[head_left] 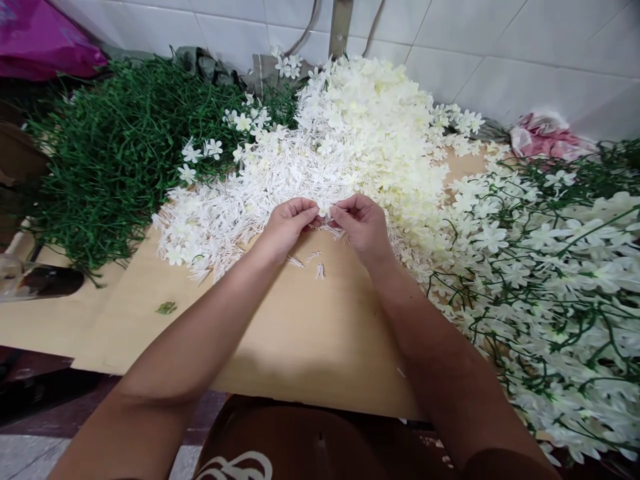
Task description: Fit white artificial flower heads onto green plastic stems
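Thumb and fingers pinched, my left hand (295, 219) holds one side of a small white artificial flower (324, 209). The other side of the same flower is gripped between the thumb and finger of my right hand (361, 220). Just behind both hands spreads a heap of thin white stamens (280, 175). Beyond it to the right rises a big pile of cream-white petal pieces (385, 127). A few loose stamens (320, 270) lie on the cardboard (300, 327) below my hands.
Green plastic stems (125, 147) are heaped at the left. Finished white flowers on green stems (560, 287) cover the right side. A dark-filled glass (50, 280) lies at the left edge, and a tiled wall (500, 60) closes off the back. A purple bag (45, 40) sits far left.
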The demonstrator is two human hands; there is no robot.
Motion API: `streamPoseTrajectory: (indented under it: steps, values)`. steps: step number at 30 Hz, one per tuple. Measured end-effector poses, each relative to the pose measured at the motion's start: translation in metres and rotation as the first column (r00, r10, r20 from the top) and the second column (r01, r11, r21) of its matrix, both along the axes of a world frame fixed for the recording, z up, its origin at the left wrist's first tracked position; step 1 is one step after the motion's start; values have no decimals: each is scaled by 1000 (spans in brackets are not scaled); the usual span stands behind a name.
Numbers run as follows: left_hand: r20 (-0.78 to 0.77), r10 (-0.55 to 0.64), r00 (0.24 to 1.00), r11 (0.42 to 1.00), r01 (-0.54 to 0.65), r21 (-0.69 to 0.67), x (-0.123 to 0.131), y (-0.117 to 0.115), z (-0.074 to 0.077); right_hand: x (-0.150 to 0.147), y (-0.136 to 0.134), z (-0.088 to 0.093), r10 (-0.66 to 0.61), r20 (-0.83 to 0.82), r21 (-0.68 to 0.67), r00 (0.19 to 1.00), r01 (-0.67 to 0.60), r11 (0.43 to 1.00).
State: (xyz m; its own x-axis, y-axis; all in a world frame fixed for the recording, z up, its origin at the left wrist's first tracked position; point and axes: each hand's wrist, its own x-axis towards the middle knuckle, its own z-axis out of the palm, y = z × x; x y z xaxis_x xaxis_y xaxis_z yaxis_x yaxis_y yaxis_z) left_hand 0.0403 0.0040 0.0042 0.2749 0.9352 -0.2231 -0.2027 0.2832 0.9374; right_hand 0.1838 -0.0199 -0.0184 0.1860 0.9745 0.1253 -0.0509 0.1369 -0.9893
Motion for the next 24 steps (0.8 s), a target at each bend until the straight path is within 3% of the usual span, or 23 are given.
streamPoseTrajectory:
  steps: [8,19,24]
  values:
    - [38,24,999,998,-22,-56,1,1,0,0,0,-2,2,31,48,1000,-3,999]
    - [7,3,1000,998,-3,-56,0,1,1,-5,-3,-2,-132,270,279,954,54,959]
    - [-25,14,1000,997,-16,-77,0,3,-3,-5,-4,-1,-145,350,301,926,35,953]
